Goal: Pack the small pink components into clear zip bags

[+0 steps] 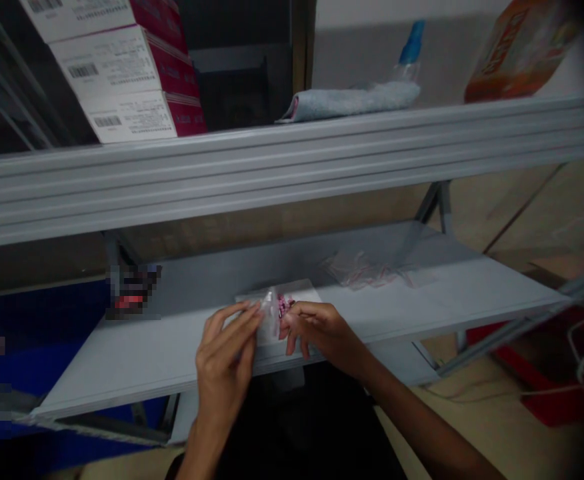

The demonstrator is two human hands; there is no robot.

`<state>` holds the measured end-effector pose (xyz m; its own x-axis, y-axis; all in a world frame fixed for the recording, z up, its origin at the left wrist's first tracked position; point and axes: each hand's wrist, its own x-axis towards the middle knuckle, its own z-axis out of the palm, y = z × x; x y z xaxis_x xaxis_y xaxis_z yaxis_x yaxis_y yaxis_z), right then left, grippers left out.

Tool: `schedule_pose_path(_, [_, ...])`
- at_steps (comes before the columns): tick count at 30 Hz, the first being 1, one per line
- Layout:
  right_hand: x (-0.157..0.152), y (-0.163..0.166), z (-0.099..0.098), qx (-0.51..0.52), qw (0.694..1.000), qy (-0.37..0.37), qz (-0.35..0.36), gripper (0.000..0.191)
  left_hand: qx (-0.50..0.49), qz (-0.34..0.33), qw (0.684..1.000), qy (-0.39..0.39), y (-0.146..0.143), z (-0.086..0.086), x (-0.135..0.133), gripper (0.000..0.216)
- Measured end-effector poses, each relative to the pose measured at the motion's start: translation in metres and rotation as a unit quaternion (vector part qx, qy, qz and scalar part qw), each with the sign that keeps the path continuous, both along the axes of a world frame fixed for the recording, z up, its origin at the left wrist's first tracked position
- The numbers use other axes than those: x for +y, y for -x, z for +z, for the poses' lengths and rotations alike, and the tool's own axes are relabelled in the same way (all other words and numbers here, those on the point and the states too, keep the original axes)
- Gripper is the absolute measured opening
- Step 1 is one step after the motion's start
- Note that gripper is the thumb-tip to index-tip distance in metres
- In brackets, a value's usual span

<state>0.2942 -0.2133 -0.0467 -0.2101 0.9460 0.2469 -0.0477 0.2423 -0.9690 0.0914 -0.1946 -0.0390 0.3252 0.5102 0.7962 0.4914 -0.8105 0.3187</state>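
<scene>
A small transparent plastic bag [271,312] is pinched between the fingers of my left hand [226,353], near the front of the grey shelf board. My right hand [325,328] is closed at the bag's right side, its fingertips on a bunch of small pink and dark bead-like pieces [285,305]. Whether those pieces are inside the bag or beside it, I cannot tell. Beneath both hands lies a flat white tray or sheet [306,291], partly covered by them. Farther back on the right, several more transparent bags [359,270] lie in a loose pile.
Above the board [157,360] runs a ridged grey beam [252,167]. White and magenta boxes [122,83], a folded light-blue cloth [355,101], a blue-capped bottle [412,47] and an orange packet [517,57] stand over it. A red bin [547,407] is at lower right.
</scene>
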Motion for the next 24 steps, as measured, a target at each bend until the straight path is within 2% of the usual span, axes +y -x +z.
schedule_pose_path(4, [-0.008, -0.009, 0.004, -0.002, 1.0, 0.011, 0.012, 0.029, 0.014, -0.054, 0.998, -0.02, -0.017, 0.004, -0.019, 0.045])
schedule_pose_path(8, [-0.009, -0.016, 0.004, 0.018, 0.996, 0.058, 0.066, 0.027, -0.018, -0.035, 0.999, 0.009, -0.026, 0.001, -0.028, 0.043])
schedule_pose_path(12, [-0.009, -0.018, 0.001, 0.016, 0.997, 0.053, 0.06, 0.028, -0.046, 0.022, 0.994, 0.094, -0.036, 0.006, -0.046, 0.028])
schedule_pose_path(15, [-0.011, -0.017, 0.0, 0.006, 0.997, 0.047, 0.058, 0.03, -0.045, 0.03, 0.982, 0.179, -0.039, 0.012, -0.055, 0.008])
schedule_pose_path(16, [-0.013, -0.016, 0.0, -0.002, 0.997, 0.045, 0.065, 0.031, -0.045, 0.023, 0.975, 0.217, -0.039, 0.014, -0.056, 0.004])
schedule_pose_path(20, [-0.018, -0.012, 0.002, -0.069, 0.995, 0.005, 0.075, 0.038, -0.041, -0.056, 0.928, 0.365, -0.031, 0.019, -0.048, 0.015])
schedule_pose_path(24, [-0.023, -0.008, 0.01, -0.148, 0.985, -0.066, 0.061, 0.044, -0.037, -0.123, 0.905, 0.406, -0.021, 0.022, -0.04, 0.021])
